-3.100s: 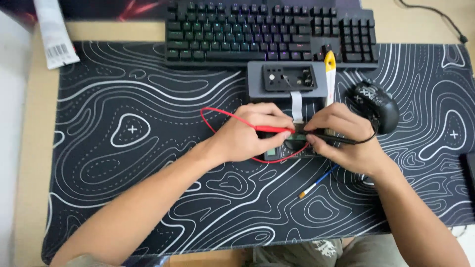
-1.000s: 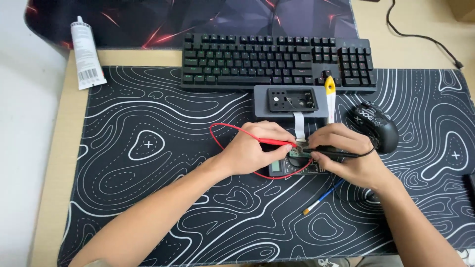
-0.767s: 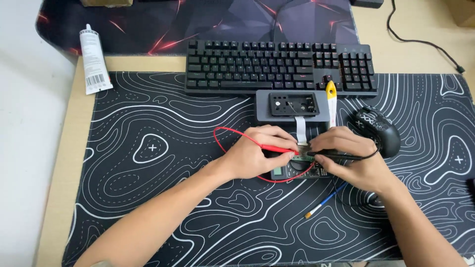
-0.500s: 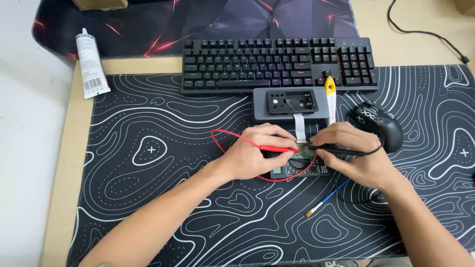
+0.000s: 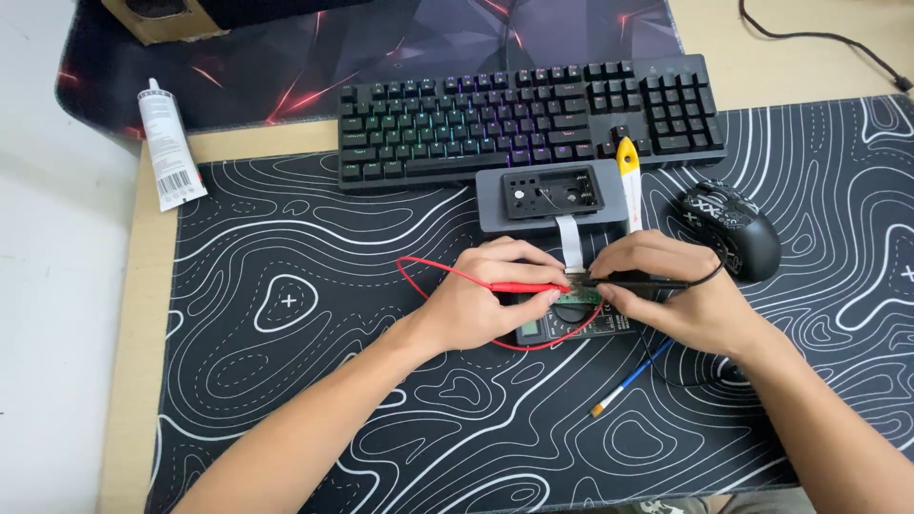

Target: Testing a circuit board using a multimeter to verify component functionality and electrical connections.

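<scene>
At the centre of the frame, the left hand (image 5: pixel 481 305) pinches one red probe (image 5: pixel 519 286) and the right hand (image 5: pixel 666 290) pinches one black probe (image 5: pixel 633 283), both tips meeting on one small green circuit board (image 5: pixel 579 297). One multimeter (image 5: pixel 571 328) lies just below the board, one grey case (image 5: pixel 552 197) above it; one keyboard (image 5: pixel 528 114) sits upper centre, one mouse (image 5: pixel 728 228) right.

Single head-worn view looked steeply down from above the desk, facing away from the person toward the keyboard (image 5: pixel 528 114) beyond the fingers (image 5: pixel 533 262). Fairly near: forearms entered from the bottom edge, fingers sat near centre.
</scene>
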